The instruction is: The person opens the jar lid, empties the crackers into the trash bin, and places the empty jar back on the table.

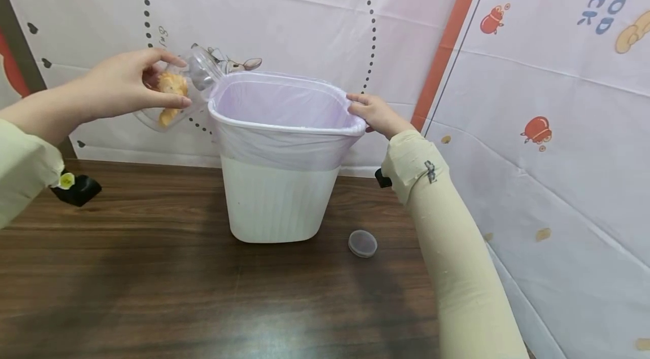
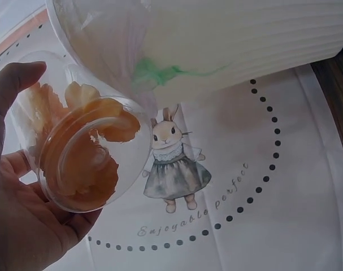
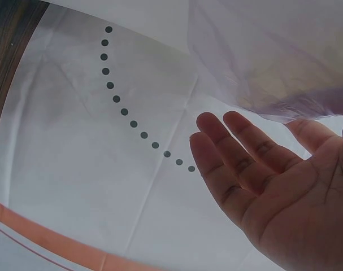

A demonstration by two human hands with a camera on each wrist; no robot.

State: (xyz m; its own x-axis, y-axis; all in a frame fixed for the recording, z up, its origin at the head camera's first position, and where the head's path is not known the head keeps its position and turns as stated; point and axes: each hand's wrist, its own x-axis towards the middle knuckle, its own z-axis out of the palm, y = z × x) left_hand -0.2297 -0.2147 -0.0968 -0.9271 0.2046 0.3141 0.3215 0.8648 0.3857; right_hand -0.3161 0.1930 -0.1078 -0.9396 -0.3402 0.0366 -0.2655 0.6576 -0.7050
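My left hand grips a clear plastic jar, thumb on one side and fingers on the other. The jar is tilted, its mouth at the left rim of a white trash bin. Several golden-brown pieces show through the jar's base in the left wrist view. A thin, pale purple bag lines the bin and folds down over its outside. At the right rim, my right hand pinches the bin's edge and liner between thumb and forefinger, with the other fingers extended outside.
A round translucent lid lies on the dark wooden table, right of the bin's base. Behind stands a white printed sheet with dotted lines and a rabbit figure. Another printed sheet borders the right side.
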